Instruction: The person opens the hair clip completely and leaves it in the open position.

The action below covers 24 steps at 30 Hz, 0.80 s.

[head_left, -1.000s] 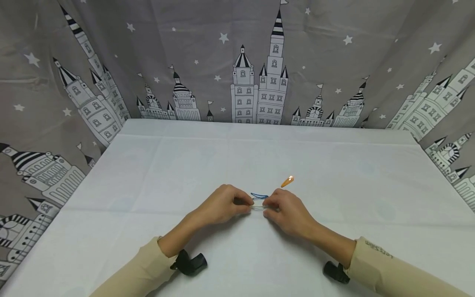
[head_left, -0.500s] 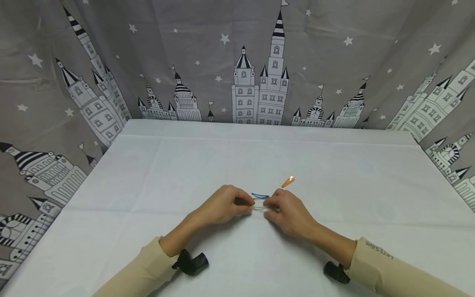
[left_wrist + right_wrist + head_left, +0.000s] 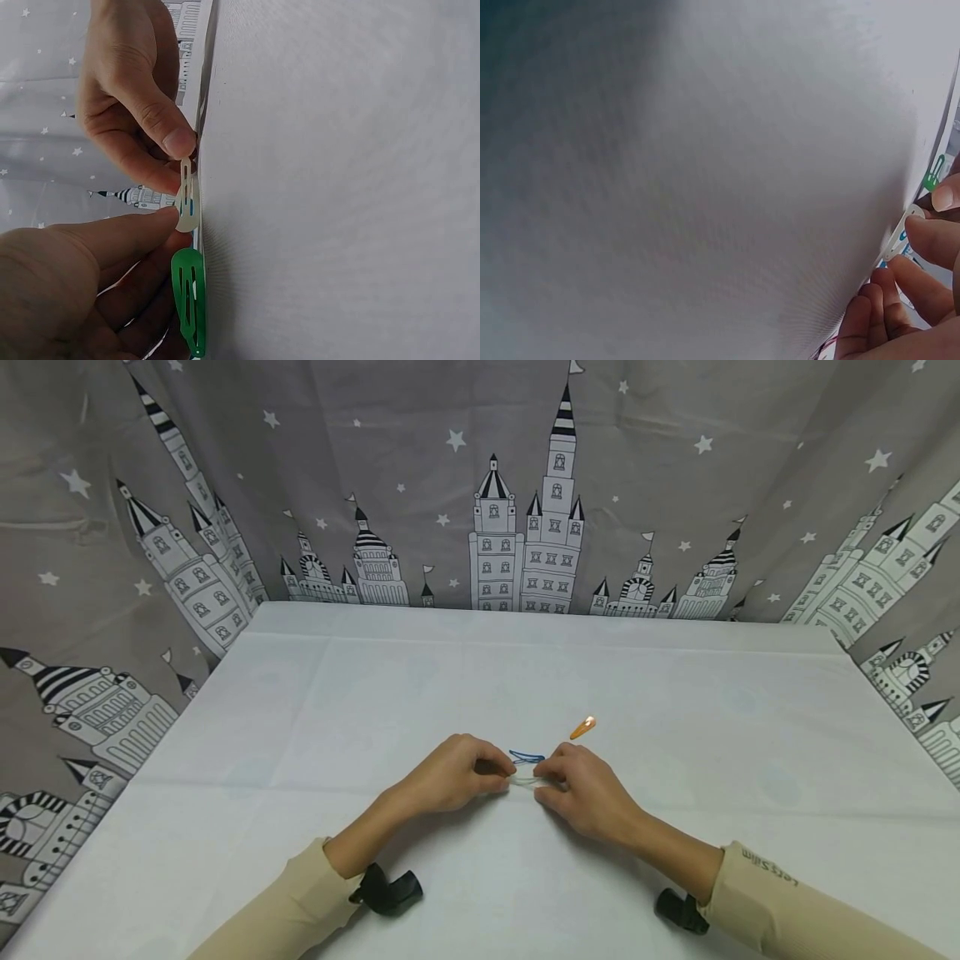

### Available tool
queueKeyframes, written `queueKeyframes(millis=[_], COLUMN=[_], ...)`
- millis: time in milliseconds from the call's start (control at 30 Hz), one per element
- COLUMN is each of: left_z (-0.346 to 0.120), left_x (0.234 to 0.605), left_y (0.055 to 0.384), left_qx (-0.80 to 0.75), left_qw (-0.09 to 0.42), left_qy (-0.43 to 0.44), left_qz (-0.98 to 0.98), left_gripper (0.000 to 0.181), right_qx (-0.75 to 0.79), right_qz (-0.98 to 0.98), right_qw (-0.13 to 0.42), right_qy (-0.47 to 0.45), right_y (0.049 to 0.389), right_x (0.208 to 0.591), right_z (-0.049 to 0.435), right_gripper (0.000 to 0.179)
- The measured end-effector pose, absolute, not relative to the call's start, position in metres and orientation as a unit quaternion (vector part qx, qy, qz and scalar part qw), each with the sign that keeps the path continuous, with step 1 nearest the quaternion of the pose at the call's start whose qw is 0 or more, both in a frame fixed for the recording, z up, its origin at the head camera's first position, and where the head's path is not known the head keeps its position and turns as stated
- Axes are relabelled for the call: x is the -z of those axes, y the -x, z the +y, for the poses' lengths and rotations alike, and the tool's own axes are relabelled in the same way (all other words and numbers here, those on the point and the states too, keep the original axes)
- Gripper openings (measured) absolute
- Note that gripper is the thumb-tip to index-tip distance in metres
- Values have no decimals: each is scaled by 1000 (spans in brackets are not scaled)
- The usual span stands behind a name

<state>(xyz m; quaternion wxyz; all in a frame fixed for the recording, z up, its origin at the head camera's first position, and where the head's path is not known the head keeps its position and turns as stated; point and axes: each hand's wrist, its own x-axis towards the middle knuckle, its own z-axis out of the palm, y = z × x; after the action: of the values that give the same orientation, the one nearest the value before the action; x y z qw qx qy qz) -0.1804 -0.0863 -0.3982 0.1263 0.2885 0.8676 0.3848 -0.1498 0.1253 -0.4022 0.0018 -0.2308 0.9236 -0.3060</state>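
Note:
Between both hands is a white snap hair clip (image 3: 187, 196), standing out thinly against the white table in the head view (image 3: 523, 782). My left hand (image 3: 452, 774) pinches its broad end with the fingertips. At its narrow end, my right hand (image 3: 581, 787) holds it between thumb and finger. A green snap hair clip (image 3: 189, 296) lies beside the left hand's fingers; the head view hides it behind that hand. Just beyond the fingertips is a blue hair clip (image 3: 527, 757), partly covered by the right hand. An orange hair clip (image 3: 582, 727) lies farther back.
The white-covered table (image 3: 375, 693) extends around the hands. Behind it hangs a grey curtain (image 3: 420, 468) printed with castles and stars. Thin dark red strands (image 3: 824, 346) show below the right hand in the right wrist view, too little seen to identify.
Both hands have stayed almost in place around the white hair clip. Slightly more of the clip shows between the fingers, and the head view has shifted a little.

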Motion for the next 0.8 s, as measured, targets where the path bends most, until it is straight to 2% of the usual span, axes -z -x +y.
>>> queueKeyframes(millis=[567, 800], left_z=[-87, -77], left_x=[398, 393], left_y=[180, 182], left_qx=[-392, -416], left_qw=[123, 111], left_qy=[-290, -296], left_qz=[864, 852], left_gripper=[16, 13], right_qx=[316, 346], right_qz=[921, 907], right_qw=[8, -7], right_qy=[227, 238], right_y=[150, 149], right_x=[402, 396], right_z=[126, 130], right_gripper=[20, 18])
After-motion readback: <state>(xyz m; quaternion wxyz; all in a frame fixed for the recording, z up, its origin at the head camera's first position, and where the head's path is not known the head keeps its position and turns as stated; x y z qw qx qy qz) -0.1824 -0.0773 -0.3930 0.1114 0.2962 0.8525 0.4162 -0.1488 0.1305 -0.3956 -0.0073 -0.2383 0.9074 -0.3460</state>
